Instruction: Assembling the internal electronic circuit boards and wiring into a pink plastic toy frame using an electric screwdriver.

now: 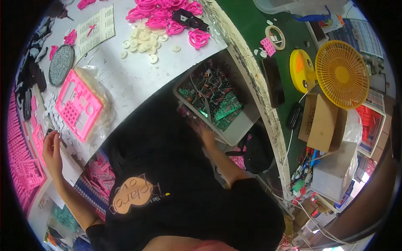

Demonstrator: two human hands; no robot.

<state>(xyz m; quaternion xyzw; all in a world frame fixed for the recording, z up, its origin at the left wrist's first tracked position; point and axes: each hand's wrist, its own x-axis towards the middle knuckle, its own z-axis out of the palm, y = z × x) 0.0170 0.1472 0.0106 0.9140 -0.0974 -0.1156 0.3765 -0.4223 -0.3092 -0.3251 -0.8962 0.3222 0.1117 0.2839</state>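
Note:
My left hand is at the left by the white table, its fingers curled together near a small dark piece at their tips. What they hold is too small to make out. Close by lies a pink plastic panel with cut-outs, resting on a clear plastic bag. My right hand is low beside the near wall of a grey bin. Blur and shadow hide its fingers. Inside the bin lie green circuit boards tangled with thin wires.
Pink plastic parts, cream discs and a black part lie on the white table. A grey oval piece sits at its left. On the green surface stand a yellow fan and a cardboard box.

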